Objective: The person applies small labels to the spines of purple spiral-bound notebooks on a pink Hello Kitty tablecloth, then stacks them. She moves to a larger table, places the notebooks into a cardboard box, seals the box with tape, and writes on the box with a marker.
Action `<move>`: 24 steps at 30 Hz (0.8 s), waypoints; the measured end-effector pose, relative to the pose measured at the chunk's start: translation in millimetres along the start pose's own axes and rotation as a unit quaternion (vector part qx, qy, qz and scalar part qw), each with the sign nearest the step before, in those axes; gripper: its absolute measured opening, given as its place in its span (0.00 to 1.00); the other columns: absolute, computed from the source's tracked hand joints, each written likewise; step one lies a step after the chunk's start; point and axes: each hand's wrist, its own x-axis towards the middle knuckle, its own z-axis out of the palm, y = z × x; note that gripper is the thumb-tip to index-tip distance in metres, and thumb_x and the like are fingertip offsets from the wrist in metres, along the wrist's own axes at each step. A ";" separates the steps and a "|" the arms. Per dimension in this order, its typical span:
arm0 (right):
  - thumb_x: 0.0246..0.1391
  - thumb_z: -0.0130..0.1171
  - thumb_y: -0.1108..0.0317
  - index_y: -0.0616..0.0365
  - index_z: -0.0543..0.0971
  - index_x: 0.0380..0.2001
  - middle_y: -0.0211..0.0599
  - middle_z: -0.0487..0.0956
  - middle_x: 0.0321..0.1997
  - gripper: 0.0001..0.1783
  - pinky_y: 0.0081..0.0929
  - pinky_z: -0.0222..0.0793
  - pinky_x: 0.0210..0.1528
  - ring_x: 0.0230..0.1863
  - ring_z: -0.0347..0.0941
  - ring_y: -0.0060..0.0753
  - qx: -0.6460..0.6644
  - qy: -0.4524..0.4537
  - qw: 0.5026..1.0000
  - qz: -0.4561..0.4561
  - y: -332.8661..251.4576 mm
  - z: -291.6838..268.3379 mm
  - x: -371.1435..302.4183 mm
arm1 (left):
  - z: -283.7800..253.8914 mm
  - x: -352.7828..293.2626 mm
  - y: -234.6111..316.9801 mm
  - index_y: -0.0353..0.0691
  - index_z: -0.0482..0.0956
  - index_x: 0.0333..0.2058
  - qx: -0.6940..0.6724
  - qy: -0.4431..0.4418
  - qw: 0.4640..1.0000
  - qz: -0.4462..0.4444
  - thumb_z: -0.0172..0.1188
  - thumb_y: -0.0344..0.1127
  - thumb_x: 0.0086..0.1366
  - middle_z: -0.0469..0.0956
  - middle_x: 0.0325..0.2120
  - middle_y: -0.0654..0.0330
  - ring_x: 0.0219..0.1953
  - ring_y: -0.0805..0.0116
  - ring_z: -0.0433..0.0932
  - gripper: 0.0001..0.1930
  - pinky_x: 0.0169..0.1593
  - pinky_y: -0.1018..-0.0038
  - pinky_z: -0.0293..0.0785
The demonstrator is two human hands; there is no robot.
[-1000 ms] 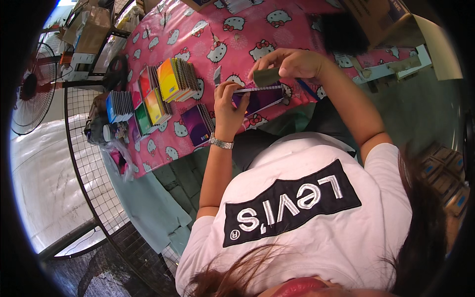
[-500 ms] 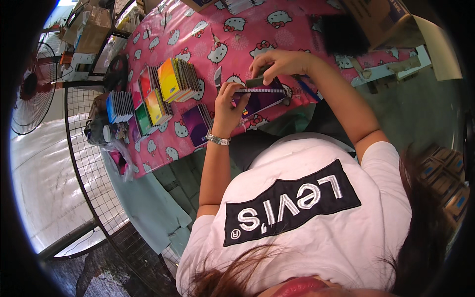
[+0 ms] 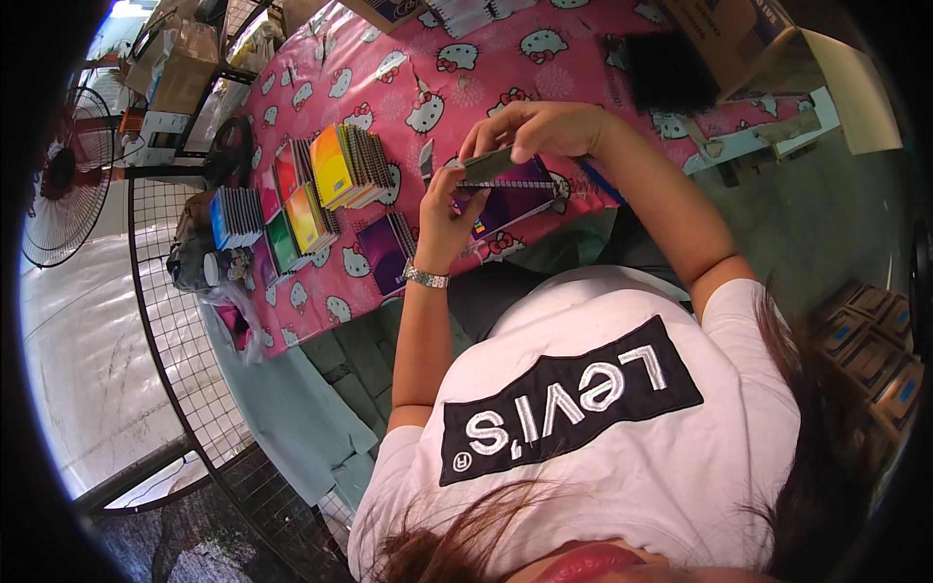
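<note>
Hands meet over the pink cartoon-cat tablecloth (image 3: 389, 78) in the upper centre of the frame, and both are busy with one purple spiral-bound notebook (image 3: 515, 199) lying at the near table edge. Left hand (image 3: 449, 209) comes up from below, silver wristwatch (image 3: 426, 278) on the wrist, fingers curled around the notebook's left end with the thumb pressed against the cover. Right hand (image 3: 539, 126) arches over from the right, fingertips pinched shut on a small dark flat object (image 3: 489, 163), held tilted just above the notebook's wire spine; what that object is, I cannot tell at this size. Left of the hands, a loose fan of purple notebooks (image 3: 387, 251) sits near the table's front edge, and further up-left stand upright stacks of bright notebooks, yellow, orange and green (image 3: 335, 165). Beyond them, at the table's left edge, a blue-covered stack (image 3: 233, 216) leans beside a black wire grid panel (image 3: 165, 330). Far left of the frame, a standing fan (image 3: 63, 189) faces the scene. Upper right, a brown cardboard box (image 3: 777, 49) rests on the table beside a dark shaggy mass, which is too blurred to identify. White printed T-shirt (image 3: 583, 408) fills the lower centre.
</note>
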 end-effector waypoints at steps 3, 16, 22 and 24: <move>0.43 0.62 0.63 0.61 0.81 0.40 0.32 0.79 0.44 0.20 0.22 0.62 0.56 0.48 0.71 0.23 -0.056 0.030 0.997 0.053 -0.4 -0.4 4.2 | 2.0 -0.8 -8.7 0.35 0.73 0.40 -0.031 0.013 0.999 -0.027 0.69 0.29 0.53 0.77 0.33 0.61 0.30 0.72 0.76 0.17 0.28 0.76 0.69; 0.42 0.65 0.61 0.59 0.82 0.41 0.31 0.79 0.42 0.22 0.26 0.64 0.52 0.46 0.72 0.25 -0.126 0.068 0.984 0.104 11.0 -11.2 12.8 | 2.6 -3.0 -5.0 0.34 0.74 0.39 -0.100 0.029 0.993 -0.062 0.68 0.24 0.54 0.77 0.31 0.64 0.30 0.79 0.74 0.15 0.32 0.81 0.70; 0.43 0.69 0.53 0.52 0.73 0.55 0.51 0.68 0.61 0.35 0.42 0.59 0.63 0.62 0.63 0.51 -0.531 0.388 0.752 -0.040 80.9 -74.2 -40.5 | 8.2 -2.0 4.2 0.32 0.75 0.41 -0.200 0.093 0.970 -0.104 0.61 0.22 0.61 0.78 0.32 0.63 0.30 0.79 0.77 0.09 0.33 0.83 0.73; 0.45 0.68 0.54 0.54 0.67 0.60 0.49 0.67 0.60 0.39 0.42 0.60 0.62 0.62 0.63 0.51 -0.508 0.479 0.714 -0.051 81.4 -46.9 -65.3 | 8.5 -9.0 5.6 0.32 0.75 0.41 -0.264 0.149 0.945 -0.120 0.58 0.21 0.63 0.78 0.32 0.63 0.30 0.79 0.78 0.08 0.33 0.83 0.74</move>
